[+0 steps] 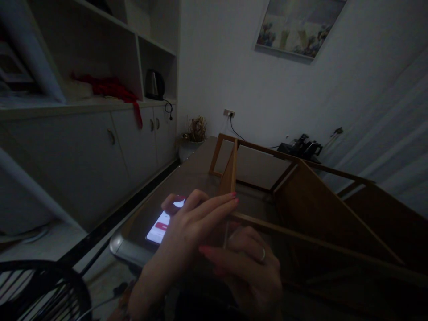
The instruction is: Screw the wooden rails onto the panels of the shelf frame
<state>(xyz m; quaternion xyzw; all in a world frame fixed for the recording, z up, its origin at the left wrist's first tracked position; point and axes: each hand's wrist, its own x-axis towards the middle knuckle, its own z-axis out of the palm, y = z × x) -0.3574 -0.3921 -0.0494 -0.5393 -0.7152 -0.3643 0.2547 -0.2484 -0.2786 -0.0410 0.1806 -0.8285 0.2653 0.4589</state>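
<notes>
A wooden shelf frame (321,236) lies on its side across the brown table, its upright panels standing up. My left hand (187,227) is palm down with two fingers stretched out, their tips touching the frame near the end of a panel. Its thumb is hidden, and another finger is bent over the edge of a lit phone (158,229) on the table. Just below the frame's near rail, my right hand (252,267), with a ring on one finger, is closed around a thin pale rod (226,235). The rod's lower end is hidden by the fingers.
The table's rounded metal corner (122,243) is at the near left, with a black fan-like grille (43,290) below. White cabinets (133,142) hold a kettle (154,84) and red cloth (110,87). A dried plant (197,129) and dark appliances (302,147) stand farther back.
</notes>
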